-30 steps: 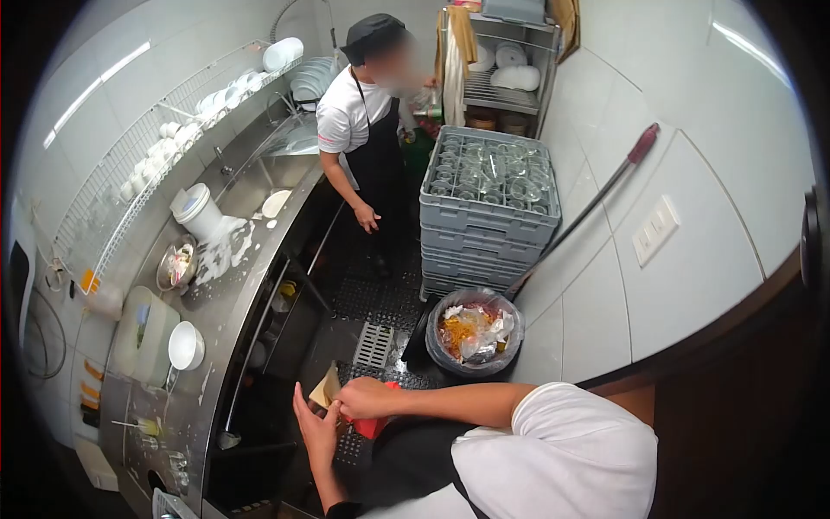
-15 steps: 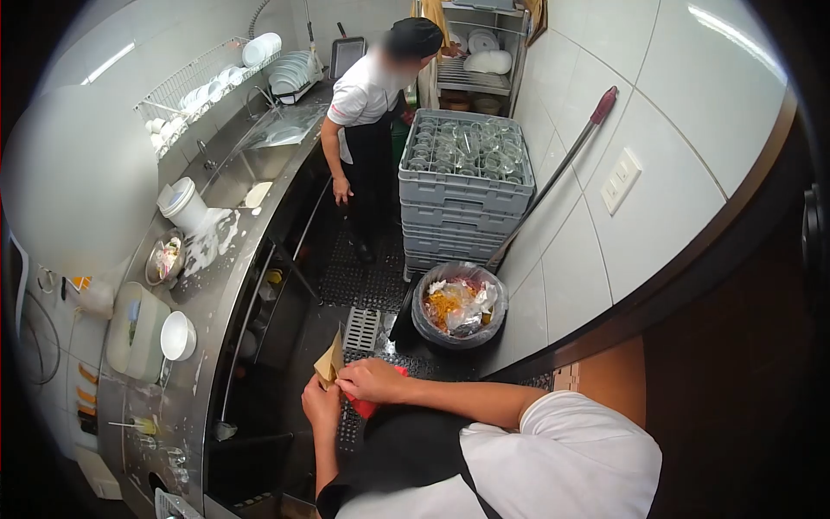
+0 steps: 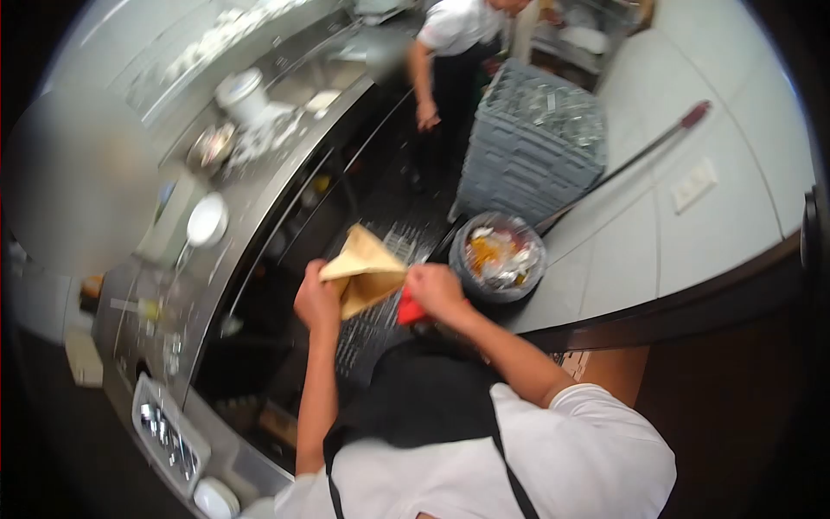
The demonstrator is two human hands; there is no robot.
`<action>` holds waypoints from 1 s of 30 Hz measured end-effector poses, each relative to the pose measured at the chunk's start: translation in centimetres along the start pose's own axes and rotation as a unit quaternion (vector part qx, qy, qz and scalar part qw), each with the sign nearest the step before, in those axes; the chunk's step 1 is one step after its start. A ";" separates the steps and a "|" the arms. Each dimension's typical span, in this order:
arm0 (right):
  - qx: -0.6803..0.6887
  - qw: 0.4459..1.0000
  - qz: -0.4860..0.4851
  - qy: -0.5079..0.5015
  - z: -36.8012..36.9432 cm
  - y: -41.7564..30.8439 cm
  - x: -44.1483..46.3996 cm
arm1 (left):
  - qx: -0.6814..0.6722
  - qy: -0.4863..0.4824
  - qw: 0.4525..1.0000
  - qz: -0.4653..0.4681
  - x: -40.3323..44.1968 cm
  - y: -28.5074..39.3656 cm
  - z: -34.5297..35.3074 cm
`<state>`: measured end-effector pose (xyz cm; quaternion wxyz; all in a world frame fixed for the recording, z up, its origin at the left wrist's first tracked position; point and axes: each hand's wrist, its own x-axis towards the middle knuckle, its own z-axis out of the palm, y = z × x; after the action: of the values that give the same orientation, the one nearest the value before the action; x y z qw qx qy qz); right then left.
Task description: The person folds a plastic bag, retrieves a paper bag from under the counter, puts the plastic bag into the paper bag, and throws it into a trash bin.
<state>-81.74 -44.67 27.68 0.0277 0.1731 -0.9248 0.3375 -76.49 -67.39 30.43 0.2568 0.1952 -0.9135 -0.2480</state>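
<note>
A tan piece of cloth or paper (image 3: 367, 268) is stretched between my two hands, in front of my black apron. My left hand (image 3: 317, 297) is closed on its left edge, and my right hand (image 3: 437, 291) grips its right corner. Something red (image 3: 410, 308) hangs at my right hand, partly hidden by the fingers; what it is I cannot make out. The tan piece has an open fold facing me.
A lined bin (image 3: 500, 258) of waste stands ahead on the right, beside stacked grey crates (image 3: 536, 143) of glasses. A co-worker (image 3: 454, 65) stands beyond. The steel counter (image 3: 259, 195) on the left holds a white bowl (image 3: 207, 220) and a bucket (image 3: 243, 97). A long handle (image 3: 644, 151) leans on the wall.
My hands have moved apart and raised the tan piece, which is now spread wider. The view has shifted, bringing a tray of cutlery into sight at the lower left.
</note>
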 end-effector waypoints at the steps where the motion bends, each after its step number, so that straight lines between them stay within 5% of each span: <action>1: 0.041 0.999 0.033 0.010 -0.2 0.5 0.2 | 0.022 -0.015 1.000 -0.007 0.3 0.0 -0.1; 10: 0.188 0.976 0.101 -0.033 -3.5 2.8 1.8 | 0.097 -0.027 0.994 0.046 1.0 0.5 2.3; 16: 0.543 0.819 0.183 0.010 -11.0 -1.9 2.0 | 0.087 -0.057 0.993 0.047 0.5 0.2 5.2; 19: 0.543 0.822 0.166 0.041 -8.6 -2.6 3.0 | 0.083 -0.099 0.989 0.071 0.0 1.9 6.4; 23: 0.394 0.914 0.073 0.060 -3.0 -1.0 4.6 | 0.019 -0.108 0.984 0.138 -1.2 3.3 6.1; 30: 0.312 0.947 0.051 0.054 0.6 -1.0 3.1 | -0.002 -0.132 0.991 0.033 -2.0 5.3 6.4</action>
<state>-84.27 -46.71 28.38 0.0051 0.1069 -0.7784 0.6186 -79.74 -59.92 27.81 0.1425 0.1300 -0.9449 -0.2644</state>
